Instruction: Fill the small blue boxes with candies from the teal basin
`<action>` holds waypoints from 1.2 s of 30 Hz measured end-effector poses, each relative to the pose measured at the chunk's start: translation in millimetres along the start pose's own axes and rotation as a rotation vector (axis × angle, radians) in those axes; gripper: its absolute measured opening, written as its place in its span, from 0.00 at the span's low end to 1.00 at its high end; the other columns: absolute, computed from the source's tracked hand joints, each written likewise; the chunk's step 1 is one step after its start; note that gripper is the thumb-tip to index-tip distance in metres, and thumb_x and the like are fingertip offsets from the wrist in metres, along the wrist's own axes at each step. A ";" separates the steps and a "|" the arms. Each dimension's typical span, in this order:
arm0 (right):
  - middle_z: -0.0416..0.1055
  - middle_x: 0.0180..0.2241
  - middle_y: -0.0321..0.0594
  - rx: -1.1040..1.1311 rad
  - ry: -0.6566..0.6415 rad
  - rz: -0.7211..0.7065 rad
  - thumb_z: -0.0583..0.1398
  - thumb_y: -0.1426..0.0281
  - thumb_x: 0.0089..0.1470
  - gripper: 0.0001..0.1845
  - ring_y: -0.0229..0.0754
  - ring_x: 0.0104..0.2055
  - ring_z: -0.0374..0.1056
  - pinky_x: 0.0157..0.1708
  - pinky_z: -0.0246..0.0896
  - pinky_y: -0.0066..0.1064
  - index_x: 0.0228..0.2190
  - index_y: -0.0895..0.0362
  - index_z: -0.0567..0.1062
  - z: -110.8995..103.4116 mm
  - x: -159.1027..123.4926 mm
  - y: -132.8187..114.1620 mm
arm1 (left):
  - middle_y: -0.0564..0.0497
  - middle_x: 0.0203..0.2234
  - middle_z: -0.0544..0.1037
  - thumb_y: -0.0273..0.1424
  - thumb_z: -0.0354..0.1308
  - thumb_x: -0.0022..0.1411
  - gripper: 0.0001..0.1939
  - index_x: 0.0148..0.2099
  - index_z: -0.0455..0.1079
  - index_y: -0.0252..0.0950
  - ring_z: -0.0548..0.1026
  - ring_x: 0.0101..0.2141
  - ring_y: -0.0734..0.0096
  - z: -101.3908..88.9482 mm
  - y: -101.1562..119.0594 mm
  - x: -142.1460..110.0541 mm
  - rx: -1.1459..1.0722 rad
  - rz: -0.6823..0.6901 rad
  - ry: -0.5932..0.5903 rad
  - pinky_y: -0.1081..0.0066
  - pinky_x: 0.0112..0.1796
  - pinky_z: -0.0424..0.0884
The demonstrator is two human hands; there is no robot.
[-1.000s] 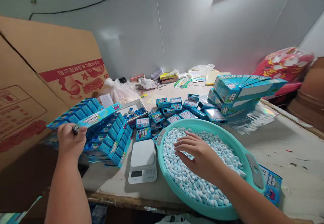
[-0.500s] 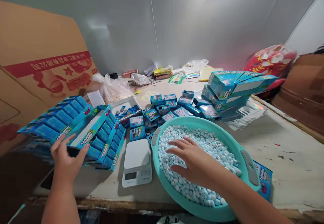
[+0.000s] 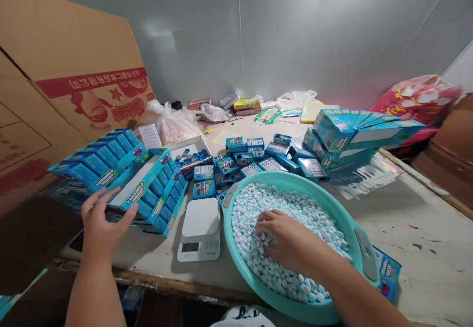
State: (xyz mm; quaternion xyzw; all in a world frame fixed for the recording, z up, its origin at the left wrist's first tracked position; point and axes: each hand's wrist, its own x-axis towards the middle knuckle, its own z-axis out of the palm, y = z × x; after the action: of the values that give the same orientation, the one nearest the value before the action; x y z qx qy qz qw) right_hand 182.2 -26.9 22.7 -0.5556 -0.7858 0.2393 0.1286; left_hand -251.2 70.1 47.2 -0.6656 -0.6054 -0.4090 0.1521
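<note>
My right hand lies in a teal basin full of small blue-and-white candies, its fingers curled down into them. My left hand hovers with fingers spread at the near edge of a pile of blue display cartons that hold rows of small blue boxes; it grips nothing. A small white digital scale sits between the pile and the basin.
Loose small blue boxes lie behind the basin. A stack of flat blue cartons is at the right, a big cardboard box at the left. Plastic bags and clutter line the wall. The table's worn front edge runs below.
My left hand let go of a carton it held up and now hovers open lower down by the pile. My right hand's fingers went from flat to curled into the candies.
</note>
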 end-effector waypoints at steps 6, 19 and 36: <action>0.78 0.41 0.43 -0.021 -0.043 0.065 0.59 0.80 0.53 0.16 0.49 0.43 0.73 0.40 0.63 0.35 0.37 0.54 0.82 -0.9 -0.7 -4.9 | 0.35 0.67 0.55 0.50 0.61 0.57 0.38 0.64 0.64 0.36 0.51 0.70 0.45 -8.5 0.3 4.2 0.104 -0.117 -0.194 0.47 0.67 0.54; 0.77 0.53 0.48 0.037 0.287 -0.089 0.55 0.73 0.63 0.16 0.55 0.57 0.70 0.56 0.64 0.48 0.42 0.53 0.83 3.5 -25.2 -14.4 | 0.34 0.65 0.59 0.45 0.60 0.61 0.43 0.71 0.48 0.36 0.60 0.65 0.45 42.0 114.1 -51.6 -0.082 -0.029 0.075 0.47 0.62 0.63; 0.47 0.73 0.43 0.137 0.031 0.082 0.62 0.62 0.58 0.27 0.64 0.74 0.41 0.67 0.34 0.69 0.59 0.37 0.72 41.9 -42.7 16.7 | 0.32 0.58 0.71 0.58 0.64 0.41 0.49 0.61 0.71 0.35 0.69 0.57 0.32 226.2 78.3 22.1 -0.004 0.038 -0.971 0.47 0.56 0.66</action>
State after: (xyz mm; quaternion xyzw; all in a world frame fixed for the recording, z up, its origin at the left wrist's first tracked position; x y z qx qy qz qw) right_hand 191.1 -72.1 -19.0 -0.5807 -0.7422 0.2889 0.1685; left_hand -98.4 225.7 -53.8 -0.7908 -0.5933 -0.0496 -0.1420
